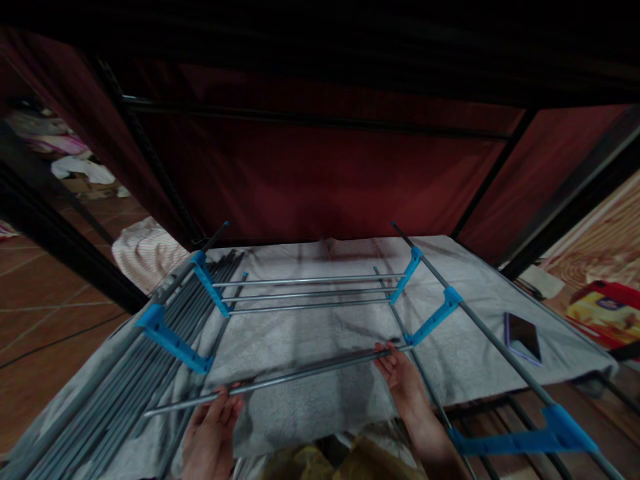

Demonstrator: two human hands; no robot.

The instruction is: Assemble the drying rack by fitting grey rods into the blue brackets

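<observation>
A grey metal tube (pixel 300 375) spans both hands above the pale cloth. My left hand (pixel 213 427) is closed around it near its left end, which sticks out past the fingers. Near the other end my right hand (pixel 399 380) grips the same tube with its fingertips. That right end meets a blue plastic bracket (pixel 431 323) on the rack's right side; whether it is seated in a hole I cannot tell. Opposite, another blue bracket (pixel 175 341) stands apart from the tube's left end. Farther back, several thin tubes (pixel 310 293) join two more blue brackets.
Loose grey tubes (pixel 145 373) lie bundled along the left. A phone (pixel 523 337) rests on the grey-white cloth (pixel 480 287) at right, with a red and yellow package (pixel 605 310) beyond. Dark frame posts and a red curtain (pixel 320 173) close off the back.
</observation>
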